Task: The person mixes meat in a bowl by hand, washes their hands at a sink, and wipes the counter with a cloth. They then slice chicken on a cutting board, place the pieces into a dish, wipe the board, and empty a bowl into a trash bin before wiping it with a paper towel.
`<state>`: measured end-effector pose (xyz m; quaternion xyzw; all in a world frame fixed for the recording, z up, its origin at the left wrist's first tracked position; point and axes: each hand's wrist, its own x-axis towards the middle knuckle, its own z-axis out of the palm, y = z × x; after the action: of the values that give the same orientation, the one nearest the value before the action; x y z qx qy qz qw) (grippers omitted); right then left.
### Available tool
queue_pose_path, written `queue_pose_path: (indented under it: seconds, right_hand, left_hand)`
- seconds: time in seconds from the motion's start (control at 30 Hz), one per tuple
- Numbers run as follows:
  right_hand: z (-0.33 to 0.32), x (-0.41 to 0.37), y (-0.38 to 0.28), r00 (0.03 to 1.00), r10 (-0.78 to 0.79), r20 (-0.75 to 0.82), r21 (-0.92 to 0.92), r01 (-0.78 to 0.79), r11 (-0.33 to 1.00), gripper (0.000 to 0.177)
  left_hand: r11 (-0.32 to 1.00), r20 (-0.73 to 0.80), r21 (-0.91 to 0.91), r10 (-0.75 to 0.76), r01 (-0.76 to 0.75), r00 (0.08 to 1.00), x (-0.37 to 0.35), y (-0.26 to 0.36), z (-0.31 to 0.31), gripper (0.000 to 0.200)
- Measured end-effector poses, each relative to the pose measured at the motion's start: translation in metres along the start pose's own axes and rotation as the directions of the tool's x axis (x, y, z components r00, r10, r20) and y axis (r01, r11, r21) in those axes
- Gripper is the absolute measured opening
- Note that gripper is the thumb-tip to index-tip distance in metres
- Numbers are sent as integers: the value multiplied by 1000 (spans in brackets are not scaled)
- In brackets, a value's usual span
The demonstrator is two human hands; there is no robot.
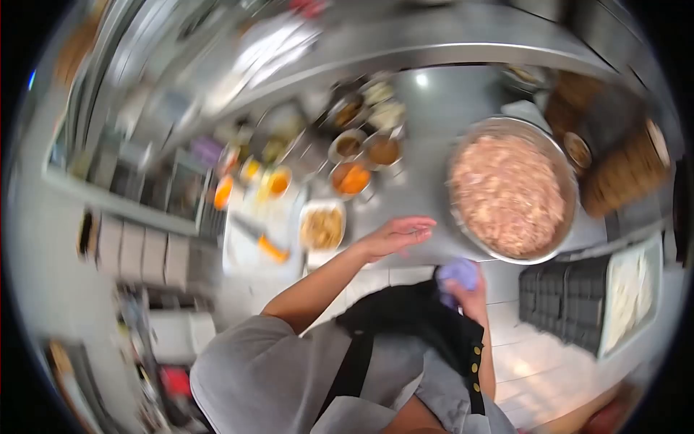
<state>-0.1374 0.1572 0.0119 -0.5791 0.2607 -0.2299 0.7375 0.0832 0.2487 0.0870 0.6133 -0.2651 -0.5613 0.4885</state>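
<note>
My left hand (400,236) is over the front part of the steel counter, its fingers stretched out and holding nothing. Closest to it are a white container of pale brown chunks (322,226) on the left and a metal bowl of orange pieces (351,179) behind. A crumpled purple cloth (458,275) is gripped in my right hand (470,291), low by the counter's front edge and close to my black apron. Beyond that hand, a large steel bowl (571,170) full of raw minced meat (510,192) stands on the counter.
A white cutting board (238,249) with an orange-handled knife (271,247) lies at left. Several small ingredient bowls stand behind it. Bamboo steamers (625,177) are stacked at right, above dark crates (560,307) and a white tub (630,296). Part of an arm (589,419) shows at lower right.
</note>
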Motion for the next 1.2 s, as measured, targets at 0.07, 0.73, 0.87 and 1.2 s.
queue_pose_path:
  seconds: [0.07, 0.73, 0.87, 1.2]
  right_hand:
    - [63, 16, -22, 885, -222, 409, -353, 378, 856, 43]
    - [228, 156, 139, 912, 285, 295, -793, 68, 605, 22]
    - [165, 135, 22, 857, 380, 347, -543, -146, 827, 25]
    - [-15, 356, -146, 945, 216, 244, -456, -85, 886, 8]
  left_hand:
    - [768, 253, -593, -108, 242, 961, -43, -102, -28, 47]
    - [700, -526, -697, -352, -155, 775, -256, -256, -54, 33]
    - [845, -638, -514, -260, -149, 725, -228, -238, -46, 32]
    - [705, -883, 467, 342, 533, 322, -48, -140, -84, 57]
